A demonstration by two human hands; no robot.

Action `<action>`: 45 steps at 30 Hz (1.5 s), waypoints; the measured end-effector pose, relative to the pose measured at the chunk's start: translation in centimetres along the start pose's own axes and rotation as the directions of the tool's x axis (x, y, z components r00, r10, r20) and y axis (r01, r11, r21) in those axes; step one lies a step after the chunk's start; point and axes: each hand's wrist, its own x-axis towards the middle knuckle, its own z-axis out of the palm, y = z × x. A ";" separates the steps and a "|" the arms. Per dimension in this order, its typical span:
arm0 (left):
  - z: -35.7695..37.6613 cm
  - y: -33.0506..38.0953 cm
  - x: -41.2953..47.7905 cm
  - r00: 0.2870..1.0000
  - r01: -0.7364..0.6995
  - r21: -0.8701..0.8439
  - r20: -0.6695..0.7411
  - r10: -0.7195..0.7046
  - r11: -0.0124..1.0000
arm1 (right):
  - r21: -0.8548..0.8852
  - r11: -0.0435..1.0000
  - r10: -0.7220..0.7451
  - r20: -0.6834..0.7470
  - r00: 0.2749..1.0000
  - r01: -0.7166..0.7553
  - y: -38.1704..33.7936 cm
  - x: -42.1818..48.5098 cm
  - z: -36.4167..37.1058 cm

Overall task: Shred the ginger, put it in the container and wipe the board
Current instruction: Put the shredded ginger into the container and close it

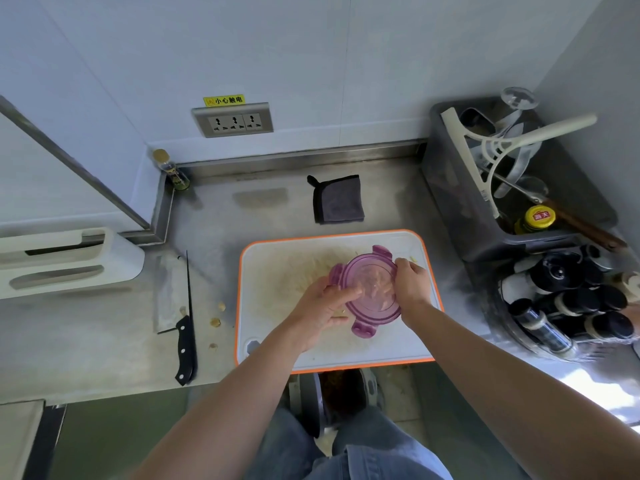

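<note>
A steel kitchen counter seen from above, with a white, orange-edged cutting board (pixel 277 341) at the centre of the frame. Your hands meet on a round container (pixel 372 289) with a clear purple clip lid, which sits on the middle of the board. Your left hand (pixel 323 308) curls over its left rim, and your right hand (pixel 410 282) grips its right rim. Something pale shows through the lid, too blurred to name. Pale ginger shreds (pixel 308 268) are smeared across the board just left of the container. A folded grey cloth (pixel 338 199) lies above the board, well apart from it. A black-handled cleaver (pixel 173 299) lies at the left, with small ginger scraps (pixel 215 322) between it and the board.
</note>
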 end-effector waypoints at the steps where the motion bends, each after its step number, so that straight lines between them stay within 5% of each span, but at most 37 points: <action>1: 0.1 0.1 0.0 1.000 -0.001 -0.003 -0.003 0.001 1.000 | -0.002 1.000 0.008 -0.001 1.000 -0.008 0.1 -0.1 0.1; 11: 0.6 -0.5 0.2 0.999 -0.027 -0.022 -0.025 0.027 0.999 | -0.135 0.991 -0.018 -0.010 1.000 0.017 0.2 0.3 -0.2; 17: -0.5 -0.1 0.7 0.982 -0.042 -0.073 -0.185 0.028 0.996 | -0.244 0.940 -0.225 0.079 0.971 0.237 0.3 -0.2 -0.3; 20: -1.7 -0.2 1.4 0.937 -0.051 -0.223 -0.347 -0.031 0.974 | -0.198 0.768 -0.533 0.330 0.779 0.609 0.6 -0.6 -0.9; 23: -1.9 0.0 1.6 0.928 -0.011 -0.291 -0.359 -0.098 0.957 | -0.278 0.413 -0.523 0.707 0.476 0.867 1.3 -0.8 -0.7; 25: -1.3 0.2 1.4 0.948 0.011 -0.269 -0.304 -0.096 0.963 | -0.284 0.276 -0.561 0.728 0.394 0.918 2.1 -0.8 0.1; 29: -0.3 0.7 1.0 0.985 0.010 -0.494 -0.146 -0.094 0.870 | -0.284 0.395 -0.734 0.473 0.486 0.874 1.9 -1.2 1.1; 31: 0.0 0.9 1.0 0.993 0.002 -0.541 -0.100 -0.066 0.841 | -0.318 0.375 -0.756 0.439 0.486 0.871 1.8 -1.6 1.1; 39: 1.6 0.3 1.8 0.985 -0.052 -0.342 -0.171 -0.008 0.938 | -0.363 0.378 -0.772 0.384 0.506 0.852 1.6 -2.5 -0.1; 41: 1.9 0.0 1.7 0.975 -0.083 -0.263 -0.221 0.024 0.961 | -0.300 0.482 -0.760 0.323 0.564 0.823 1.2 -2.8 -0.8; 45: 1.6 -0.9 2.0 0.975 -0.091 -0.234 -0.220 0.039 0.968 | 0.039 0.825 -0.561 0.173 0.810 0.563 -0.4 -2.5 -2.7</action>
